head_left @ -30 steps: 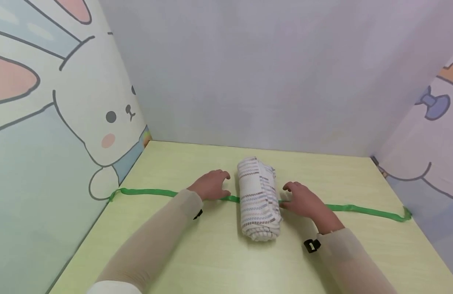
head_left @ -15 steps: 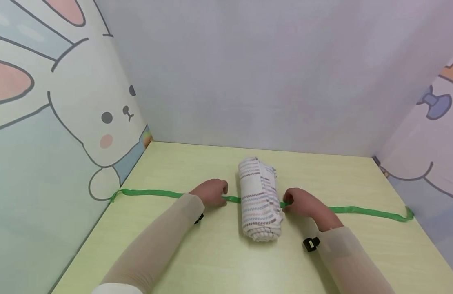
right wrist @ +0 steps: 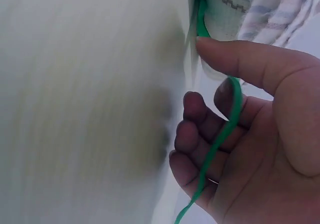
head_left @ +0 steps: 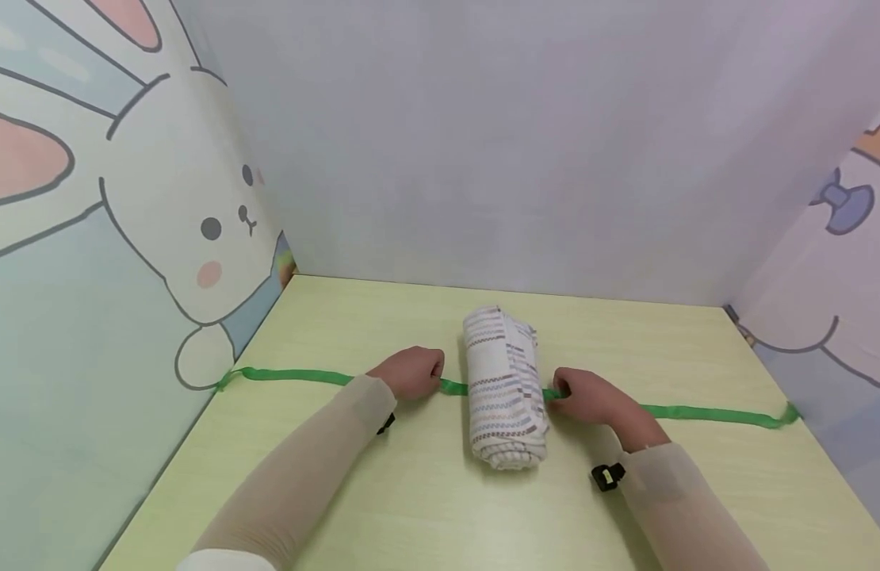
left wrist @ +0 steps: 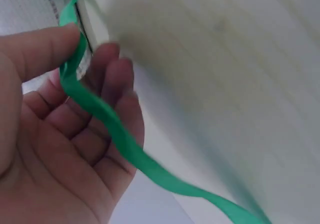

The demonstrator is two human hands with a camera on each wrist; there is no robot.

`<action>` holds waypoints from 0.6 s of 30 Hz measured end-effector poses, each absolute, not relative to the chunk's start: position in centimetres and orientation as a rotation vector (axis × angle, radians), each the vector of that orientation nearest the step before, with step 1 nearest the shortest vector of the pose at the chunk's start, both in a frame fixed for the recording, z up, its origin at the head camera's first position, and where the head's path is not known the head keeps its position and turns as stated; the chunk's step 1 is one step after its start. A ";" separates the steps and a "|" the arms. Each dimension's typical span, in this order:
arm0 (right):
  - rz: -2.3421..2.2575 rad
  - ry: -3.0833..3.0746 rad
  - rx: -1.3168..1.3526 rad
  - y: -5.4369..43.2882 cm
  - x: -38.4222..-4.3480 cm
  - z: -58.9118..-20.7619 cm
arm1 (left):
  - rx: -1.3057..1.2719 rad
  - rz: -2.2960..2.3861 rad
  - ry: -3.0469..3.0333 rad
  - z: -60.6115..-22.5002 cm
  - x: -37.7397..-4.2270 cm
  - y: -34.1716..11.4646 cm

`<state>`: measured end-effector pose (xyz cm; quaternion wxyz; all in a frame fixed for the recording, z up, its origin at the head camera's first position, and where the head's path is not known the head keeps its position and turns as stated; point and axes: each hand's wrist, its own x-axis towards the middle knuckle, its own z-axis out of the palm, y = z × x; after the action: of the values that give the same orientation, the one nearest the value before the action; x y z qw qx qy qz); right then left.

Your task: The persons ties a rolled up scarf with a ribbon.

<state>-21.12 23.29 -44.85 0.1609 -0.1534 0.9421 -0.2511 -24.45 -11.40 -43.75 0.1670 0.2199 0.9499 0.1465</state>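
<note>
A rolled striped towel lies lengthwise on the table, with a green ribbon running crosswise underneath. To the left of the roll, my left hand pinches the ribbon close to the towel. On the other side my right hand pinches it too, right by the towel's edge. In the left wrist view the ribbon passes under the thumb and trails across the curled fingers. The right wrist view has the ribbon coming from between thumb and index finger and hanging over the palm.
The pale yellow table ends at a grey back wall. Side walls with a cartoon rabbit on the left and another figure on the right bound it. The ribbon's ends reach near both side edges.
Both hands, with fingers apart a second ago, have come down to the ribbon and closed on it beside the towel. The towel roll has stayed in place.
</note>
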 end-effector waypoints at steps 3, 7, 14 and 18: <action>-0.728 2.688 -0.435 23.4 -21.2 -44.8 | 0.624 0.414 2.690 -43.7 -24.4 -11.3; -0.716 2.691 -0.428 23.4 -21.0 -44.9 | 0.594 0.425 2.668 -43.8 -24.1 -11.2; -0.566 2.767 -0.443 23.3 -20.7 -44.7 | 0.573 0.356 2.678 -43.9 -23.9 -11.3; -0.500 2.796 -0.399 23.1 -20.8 -44.5 | 0.634 0.204 2.759 -44.0 -24.3 -11.8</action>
<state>-20.78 23.09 -44.48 0.1365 -0.1379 0.9657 -0.1726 -24.32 -11.82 -44.02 0.1512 0.2208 0.9609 0.0712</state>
